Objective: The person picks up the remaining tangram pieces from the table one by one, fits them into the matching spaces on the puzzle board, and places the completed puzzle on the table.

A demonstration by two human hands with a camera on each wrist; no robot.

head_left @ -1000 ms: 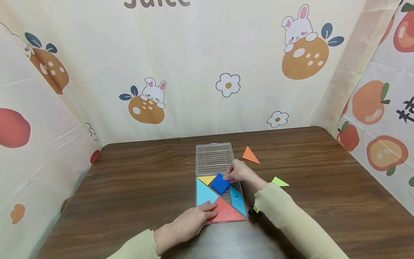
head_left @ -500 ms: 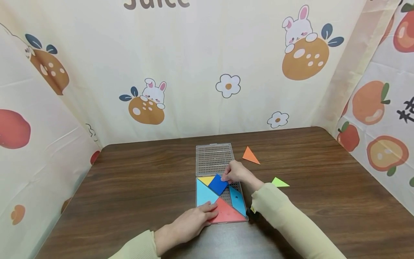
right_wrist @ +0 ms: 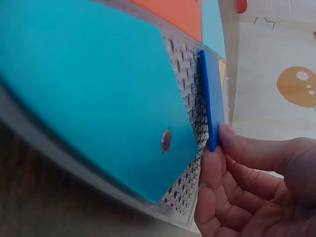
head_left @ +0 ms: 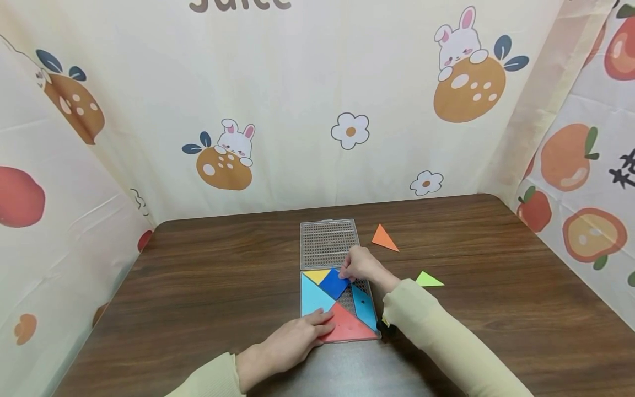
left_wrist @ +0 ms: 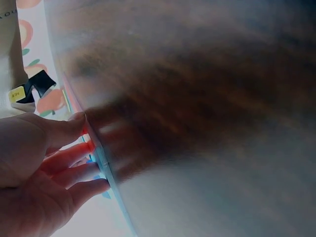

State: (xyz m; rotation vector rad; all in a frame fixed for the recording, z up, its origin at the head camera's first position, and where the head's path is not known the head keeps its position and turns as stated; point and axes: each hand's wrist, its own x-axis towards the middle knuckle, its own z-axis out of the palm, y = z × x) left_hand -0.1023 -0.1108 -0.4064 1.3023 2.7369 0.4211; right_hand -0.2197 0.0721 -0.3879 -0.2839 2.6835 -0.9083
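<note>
My right hand [head_left: 359,264] pinches a dark blue square tangram piece [head_left: 334,284] by its right corner. In the right wrist view, thumb and fingers hold this blue square [right_wrist: 212,98] slightly tilted over the textured tray floor. My left hand [head_left: 300,337] rests with extended fingers on the tray's lower left part, touching the red triangle [head_left: 347,325] and the tray edge. Beside it lies a light blue triangle [head_left: 313,298]. A yellow triangle [head_left: 315,275] sits in the upper left corner, next to the blue square. Along the right side lies a blue parallelogram [head_left: 364,307].
The clear tray's open lid [head_left: 328,245] lies flat behind it. An orange triangle [head_left: 384,239] and a lime green triangle [head_left: 428,280], partly behind the right sleeve, lie loose on the wooden table [head_left: 223,275]. A patterned curtain [head_left: 297,110] stands behind.
My right hand has shifted slightly left and nearer with the blue square, bringing it against the yellow triangle's side. The left hand has stayed in place.
</note>
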